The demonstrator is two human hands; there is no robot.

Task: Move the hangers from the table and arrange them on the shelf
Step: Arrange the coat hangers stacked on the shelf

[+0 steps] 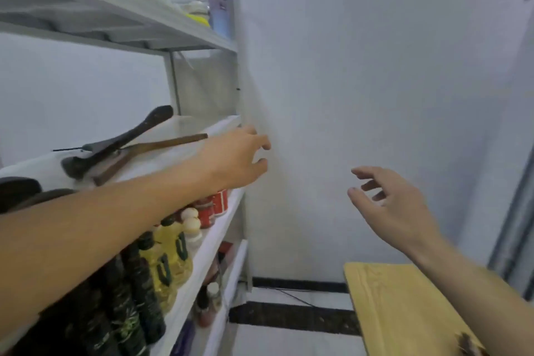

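Observation:
A dark wooden hanger [124, 143] lies flat on the white middle shelf [185, 124] of the rack at the left, its metal hook pointing left. More dark hanger ends [20, 189] show at the far left of the same shelf. My left hand [234, 159] is stretched over the shelf's right front corner, fingers loosely spread, holding nothing. Held in the air before the wall, my right hand [390, 205] is open and empty, above the wooden table [404, 312] at the lower right.
Oil bottles [170, 251], dark bottles and red-labelled jars stand on the shelf below. A purple water bottle [218, 6] stands on the top shelf. The white wall [361, 81] is right behind the rack. The floor has a black stripe.

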